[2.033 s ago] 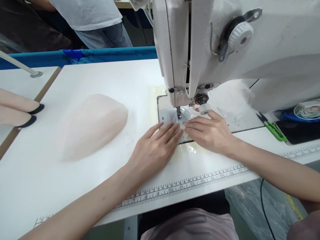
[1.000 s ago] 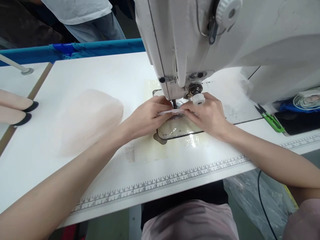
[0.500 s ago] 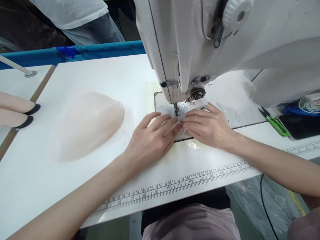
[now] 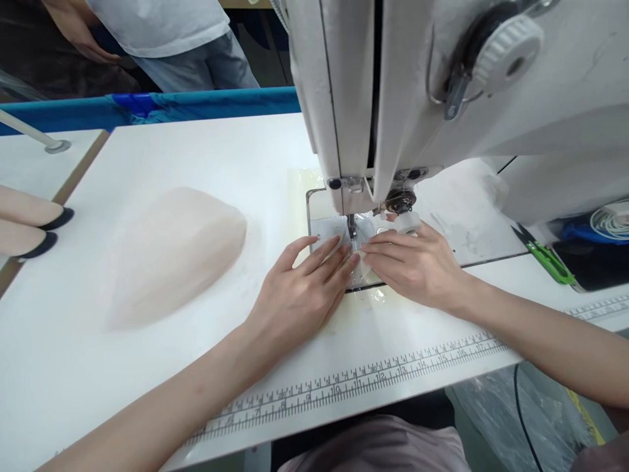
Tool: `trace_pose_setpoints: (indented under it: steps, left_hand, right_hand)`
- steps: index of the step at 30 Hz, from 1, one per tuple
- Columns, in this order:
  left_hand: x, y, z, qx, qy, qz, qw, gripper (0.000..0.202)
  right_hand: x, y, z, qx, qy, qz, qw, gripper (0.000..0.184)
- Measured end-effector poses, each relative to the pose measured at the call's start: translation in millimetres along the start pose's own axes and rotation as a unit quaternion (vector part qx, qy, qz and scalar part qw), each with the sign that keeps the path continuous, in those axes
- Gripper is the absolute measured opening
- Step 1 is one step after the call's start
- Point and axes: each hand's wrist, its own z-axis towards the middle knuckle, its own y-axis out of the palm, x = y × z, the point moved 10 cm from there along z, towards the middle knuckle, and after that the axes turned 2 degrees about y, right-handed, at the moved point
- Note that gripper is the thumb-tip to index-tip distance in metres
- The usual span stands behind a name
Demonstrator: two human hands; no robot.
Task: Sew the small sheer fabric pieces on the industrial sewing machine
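A white sewing machine (image 4: pixel 432 98) stands over the white table (image 4: pixel 206 151). Its needle (image 4: pixel 352 226) sits above the metal plate (image 4: pixel 324 229). A small sheer piece of fabric (image 4: pixel 362 259) lies under the needle. My left hand (image 4: pixel 299 295) lies flat on the table left of the needle, fingers stretched out and pressing the piece. My right hand (image 4: pixel 417 265) lies flat to the right, fingertips on the same piece. The two sets of fingertips nearly meet below the needle.
A pile of pale pink sheer fabric (image 4: pixel 171 252) lies to the left. Green thread snips (image 4: pixel 548 259) rest at the right beside cables (image 4: pixel 609 223). A printed ruler (image 4: pixel 368 380) runs along the table's front edge. Another person (image 4: pixel 167 36) stands beyond the blue rail (image 4: pixel 196 105).
A second ago both hands pinched the piece up by the presser foot. They have since drawn back and flattened onto the table, fingers spread on the piece.
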Motion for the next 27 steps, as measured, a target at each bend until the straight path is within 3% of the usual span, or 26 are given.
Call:
trace_pose_setpoints:
  steps: [7, 22, 27]
  left_hand:
    - [-15, 5.5, 3, -0.005, -0.045, -0.049, 0.998, 0.035]
    - [-16, 2.5, 3, 0.023, -0.04, -0.025, 0.999, 0.031]
    - [-22, 3.7, 5, 0.025, -0.056, -0.063, 0.996, 0.031]
  right_hand:
    - [2, 5, 2, -0.005, -0.014, -0.024, 1.0, 0.028]
    - [2, 8, 2, -0.02, -0.02, -0.036, 0.999, 0.027]
    - [3, 9, 3, -0.023, -0.02, -0.048, 0.998, 0.028]
